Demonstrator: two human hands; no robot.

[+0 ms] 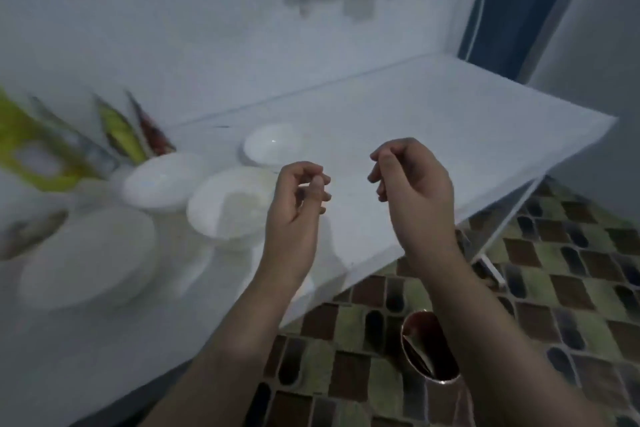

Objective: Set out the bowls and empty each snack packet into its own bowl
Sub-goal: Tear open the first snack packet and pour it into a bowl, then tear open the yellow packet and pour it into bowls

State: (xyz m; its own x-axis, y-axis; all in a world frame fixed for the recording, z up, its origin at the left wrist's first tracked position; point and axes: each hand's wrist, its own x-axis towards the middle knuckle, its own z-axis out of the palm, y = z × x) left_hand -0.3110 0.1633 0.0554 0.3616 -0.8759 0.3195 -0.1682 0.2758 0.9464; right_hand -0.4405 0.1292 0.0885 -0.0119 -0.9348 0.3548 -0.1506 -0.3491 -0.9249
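Several white bowls stand on the white table. One bowl is farthest back, another sits to its left, a third is just left of my left hand, and a wide one is nearest at the left. Snack packets lean on the wall at the left: a large yellow-green one, a smaller yellow one and a red one. My left hand and my right hand hover above the table with fingers curled and nothing in them. The picture is blurred.
The table's front edge runs diagonally from lower left to the right corner. Below it lies a patterned tiled floor with a dark round bin. A white wall backs the table, and a blue door frame stands at the far right.
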